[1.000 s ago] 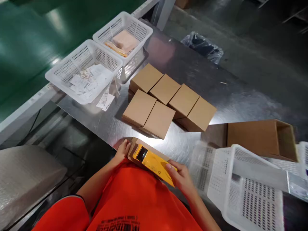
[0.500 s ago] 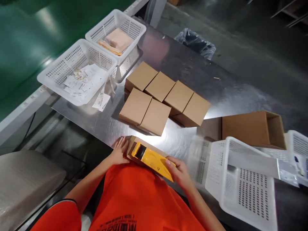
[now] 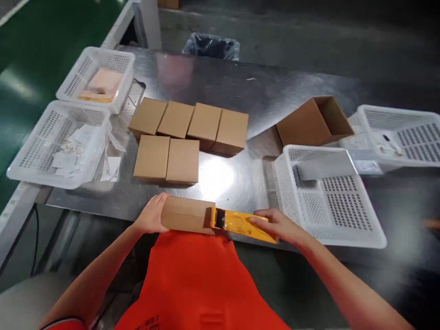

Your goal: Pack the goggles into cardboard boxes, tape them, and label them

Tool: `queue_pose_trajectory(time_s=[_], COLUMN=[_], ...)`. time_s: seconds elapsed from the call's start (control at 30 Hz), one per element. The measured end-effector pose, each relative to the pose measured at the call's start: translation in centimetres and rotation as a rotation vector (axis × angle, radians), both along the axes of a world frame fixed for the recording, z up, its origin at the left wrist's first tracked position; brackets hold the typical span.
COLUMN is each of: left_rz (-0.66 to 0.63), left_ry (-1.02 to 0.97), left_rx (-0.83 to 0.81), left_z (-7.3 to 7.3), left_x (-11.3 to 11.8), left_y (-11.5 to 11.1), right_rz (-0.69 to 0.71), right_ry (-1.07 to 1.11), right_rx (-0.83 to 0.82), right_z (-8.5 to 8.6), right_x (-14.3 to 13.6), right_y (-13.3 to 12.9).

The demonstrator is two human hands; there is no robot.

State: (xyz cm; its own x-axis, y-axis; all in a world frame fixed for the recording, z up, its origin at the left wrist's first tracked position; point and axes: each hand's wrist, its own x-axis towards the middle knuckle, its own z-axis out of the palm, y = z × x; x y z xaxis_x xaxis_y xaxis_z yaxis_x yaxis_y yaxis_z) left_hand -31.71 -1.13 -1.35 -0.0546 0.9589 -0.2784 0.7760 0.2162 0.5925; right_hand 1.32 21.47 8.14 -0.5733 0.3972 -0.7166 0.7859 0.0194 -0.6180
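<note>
A small brown cardboard box (image 3: 187, 214) lies at the table's front edge, right against my body. My left hand (image 3: 153, 214) is wrapped around its left end. In my right hand (image 3: 275, 223) is a yellow tape dispenser (image 3: 240, 223), gripped by its rear part with the thumb on top. The dispenser's dark front end meets the right end of the box. Just beyond, several closed cardboard boxes (image 3: 184, 160) stand in two rows. Any tape on the box is too fine to make out.
At left, a white basket with paper slips (image 3: 32, 156) stands before another basket with flat packets (image 3: 74, 87). An open cardboard box (image 3: 305, 123) lies at right, near a white basket (image 3: 374, 233) and a further basket (image 3: 412, 160). A lined bin (image 3: 210, 48) stands behind the table.
My right hand has drawn the tape dispenser rightward along the box to its right end, uncovering the top. My left hand stays on the left end. The camera view has turned and shifted.
</note>
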Motion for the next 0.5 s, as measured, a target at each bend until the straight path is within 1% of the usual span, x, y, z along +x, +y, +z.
queue_pose_trajectory(time_s=[0.03,0.07,0.1,0.13,0.2,0.27,0.33,0.4,0.43,0.5], left_rz=[0.003,0.011,0.015,0.011,-0.032,-0.136,-0.270,-0.394,-0.434,-0.441], left_ry=[0.010,0.022,0.043,0.084,0.247,0.457,0.573,0.556,0.531,0.506], left_rx=[-0.013,-0.029,-0.045,-0.056,-0.051,-0.009,0.033,0.031,0.012,-0.030], left_z=[0.0,0.1,0.2,0.3,0.8,1.4,1.9,2.1,2.1,1.9], left_x=[-0.1,-0.1,-0.2,-0.3,0.0,1.1,3.6,7.1,8.9,11.9], left_y=[-0.1,-0.2,-0.3,-0.4,-0.2,0.8,2.7,5.1,6.4,8.4], right_rz=[-0.018,-0.005,0.036,0.089,0.181,0.171,0.144,0.145,0.147,0.145], right_ry=[-0.039,-0.078,-0.111,-0.137,-0.163,-0.150,-0.152,-0.193,-0.215,-0.242], right_rx=[0.020,0.066,0.128,0.192,0.284,0.297,0.307,0.336,0.349,0.381], right_z=[-0.6,-1.3,-2.1,-3.0,-4.7,-6.0,-6.5,-6.5,-6.4,-6.1], right_x=[2.2,3.8,4.8,5.1,4.1,1.9,-0.1,-1.3,-1.6,-2.0], right_y=[0.6,1.0,1.0,0.9,0.3,0.0,0.0,0.1,0.1,0.1])
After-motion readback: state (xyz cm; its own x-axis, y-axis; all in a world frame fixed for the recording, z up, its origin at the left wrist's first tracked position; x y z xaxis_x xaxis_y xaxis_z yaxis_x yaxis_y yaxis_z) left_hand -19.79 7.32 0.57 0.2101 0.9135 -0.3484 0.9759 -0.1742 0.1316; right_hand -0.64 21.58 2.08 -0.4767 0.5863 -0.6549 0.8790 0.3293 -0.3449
